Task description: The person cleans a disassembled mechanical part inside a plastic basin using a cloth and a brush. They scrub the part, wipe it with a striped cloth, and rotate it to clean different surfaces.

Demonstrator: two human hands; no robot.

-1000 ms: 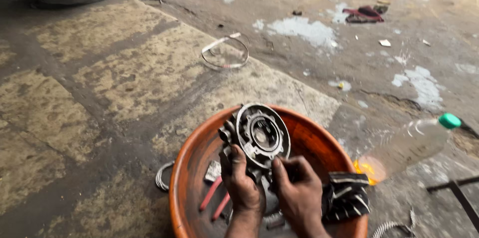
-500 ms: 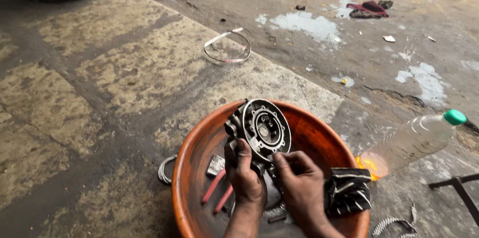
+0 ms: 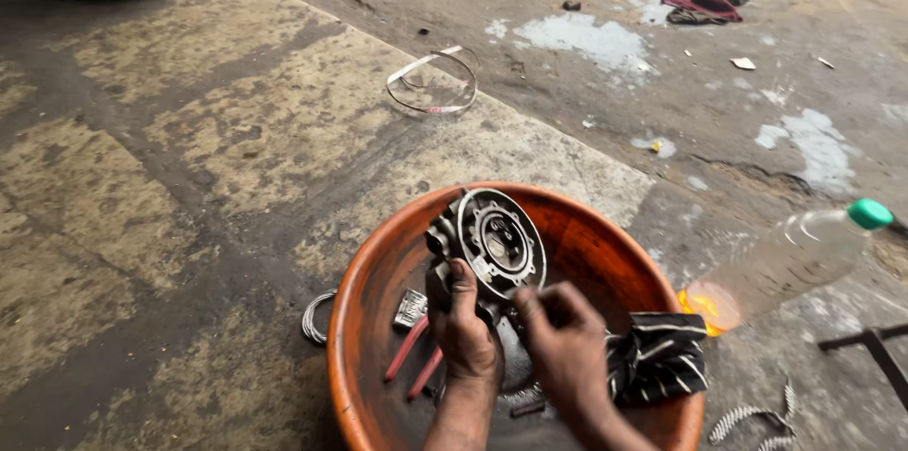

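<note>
Head view looks down on a stained concrete floor [image 3: 170,158] with an orange basin [image 3: 605,252] at the lower centre; largest to smallest from there. Basin sits on the floor, rim facing up, and both hands work inside it. Round grey metal engine part [image 3: 492,243], flat circular face with a dark bore in the middle, is held up on edge above the basin's middle, face tilted toward the camera and a little to the right, so its axis points up-right toward the viewer. Left hand [image 3: 463,328] is directly below and behind the part, fingers curled round its lower left edge, thumb pressed up against the rim: this hand carries it. Right hand [image 3: 567,347] is just right of and below the part, fingers bunched together with the tips pointing up-left at the lower right edge of the face, touching or nearly so; cannot tell whether they pinch anything small. Striped black-and-white rag [image 3: 662,356] lies over the basin's right rim, just beside the right hand. Clear plastic bottle [image 3: 794,252] with green cap lies tilted outside the basin, well right. Two red-handled tools [image 3: 416,361] rest in the basin bottom, left of the left wrist. Wire ring [image 3: 432,82] lies on the floor, well apart.
</note>
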